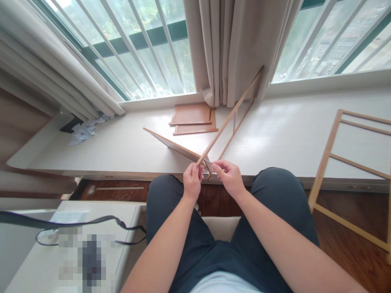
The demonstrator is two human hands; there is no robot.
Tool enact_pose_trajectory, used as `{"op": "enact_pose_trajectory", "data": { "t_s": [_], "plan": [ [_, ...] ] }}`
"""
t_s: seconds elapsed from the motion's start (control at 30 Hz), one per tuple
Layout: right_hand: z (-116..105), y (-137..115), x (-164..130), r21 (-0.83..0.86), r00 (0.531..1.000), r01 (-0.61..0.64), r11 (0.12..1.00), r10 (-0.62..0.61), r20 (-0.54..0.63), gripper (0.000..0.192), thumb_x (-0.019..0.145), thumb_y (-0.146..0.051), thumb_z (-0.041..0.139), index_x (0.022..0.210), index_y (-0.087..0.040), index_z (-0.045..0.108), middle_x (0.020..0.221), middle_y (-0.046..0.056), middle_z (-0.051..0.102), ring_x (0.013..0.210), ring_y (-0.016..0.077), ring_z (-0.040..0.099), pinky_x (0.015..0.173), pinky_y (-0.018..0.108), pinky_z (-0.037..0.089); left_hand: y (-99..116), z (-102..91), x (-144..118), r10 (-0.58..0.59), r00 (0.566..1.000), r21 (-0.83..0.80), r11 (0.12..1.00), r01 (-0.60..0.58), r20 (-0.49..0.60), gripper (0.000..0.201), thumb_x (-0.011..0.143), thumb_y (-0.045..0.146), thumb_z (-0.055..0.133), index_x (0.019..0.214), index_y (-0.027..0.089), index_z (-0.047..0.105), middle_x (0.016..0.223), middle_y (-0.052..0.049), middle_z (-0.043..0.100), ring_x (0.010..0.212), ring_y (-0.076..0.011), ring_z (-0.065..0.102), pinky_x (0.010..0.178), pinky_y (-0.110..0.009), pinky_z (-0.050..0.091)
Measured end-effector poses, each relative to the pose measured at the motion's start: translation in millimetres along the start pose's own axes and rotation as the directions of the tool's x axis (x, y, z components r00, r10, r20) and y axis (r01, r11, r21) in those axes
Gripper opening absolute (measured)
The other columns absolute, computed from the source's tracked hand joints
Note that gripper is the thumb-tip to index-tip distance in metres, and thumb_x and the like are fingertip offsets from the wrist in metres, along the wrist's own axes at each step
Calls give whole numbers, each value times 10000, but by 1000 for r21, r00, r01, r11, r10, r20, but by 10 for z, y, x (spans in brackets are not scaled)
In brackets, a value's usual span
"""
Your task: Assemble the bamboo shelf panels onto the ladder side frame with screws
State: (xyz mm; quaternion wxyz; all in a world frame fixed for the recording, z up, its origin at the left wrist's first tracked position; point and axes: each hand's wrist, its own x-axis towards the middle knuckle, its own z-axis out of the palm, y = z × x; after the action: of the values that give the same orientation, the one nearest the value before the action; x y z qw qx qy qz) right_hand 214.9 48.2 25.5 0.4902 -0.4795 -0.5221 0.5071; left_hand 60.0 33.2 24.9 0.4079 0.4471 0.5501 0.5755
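- Left hand (192,180), fingers curled closed, pinches the near end of a slim wooden ladder frame (233,112).
- Right hand (229,176), fingertips pinched together, holds the near corner of a flat wooden panel (174,145) just beside that frame end.
- Both pieces meet at the near edge of the white window ledge (275,138).
- The frame slants away over the ledge toward the beige curtain (232,49).
- Stacked flat wooden boards (192,119) lie farther back on the ledge.

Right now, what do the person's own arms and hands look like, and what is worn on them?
Both forearms are bare up to the picture's edge, with no sleeves visible. The left hand and the right hand wear no gloves; no rings, watch or bracelet can be seen.
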Motion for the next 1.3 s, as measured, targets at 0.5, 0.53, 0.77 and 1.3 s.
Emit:
{"op": "enact_pose_trajectory", "data": {
  "t_s": [0.5, 0.53, 0.77, 1.3],
  "plan": [
    [-1, -22, -17, 20, 1000, 8, 1000, -8, -12, 412, 862, -567, 720, 995, -181, 771, 827, 62, 747, 583, 152, 582, 506, 264, 478, -65, 18, -4, 4, 1000, -14, 1000, -4, 23, 412, 959, 560, 585, 848, 169, 652, 690, 1, 597, 489, -73, 478, 429, -191, 374],
    [-2, -22, -19, 18, 1000, 9, 1000, -9, -12, 409, 862, -565, 720, 997, -183, 770, 827, 60, 745, 585, 153, 580, 507, 265, 478, -66, 19, -4, 5, 1000, -15, 1000, -5, 23, 406, 959, 556, 588, 852, 169, 652, 697, 0, 599, 490, -73, 480, 430, -192, 376],
    [-12, -68, -41, 29, 999, 32, 999, -32, -7, 355, 872, -516, 725, 1022, -196, 756, 799, 36, 683, 589, 140, 550, 498, 254, 459, -95, 13, -5, 19, 1000, 20, 1000, -19, -12, 378, 967, 534, 583, 868, 176, 651, 624, 27, 550, 468, -74, 450, 445, -192, 376],
    [-9, -98, -53, -15, 990, 140, 990, -141, -33, 221, 884, -400, 718, 951, -223, 606, 836, 6, 629, 678, 145, 565, 569, 254, 464, -100, 37, -21, -4, 1000, 8, 1000, 4, 7, 337, 966, 487, 587, 888, 165, 653, 666, 25, 557, 485, -62, 450, 472, -185, 385]
  ]
}}
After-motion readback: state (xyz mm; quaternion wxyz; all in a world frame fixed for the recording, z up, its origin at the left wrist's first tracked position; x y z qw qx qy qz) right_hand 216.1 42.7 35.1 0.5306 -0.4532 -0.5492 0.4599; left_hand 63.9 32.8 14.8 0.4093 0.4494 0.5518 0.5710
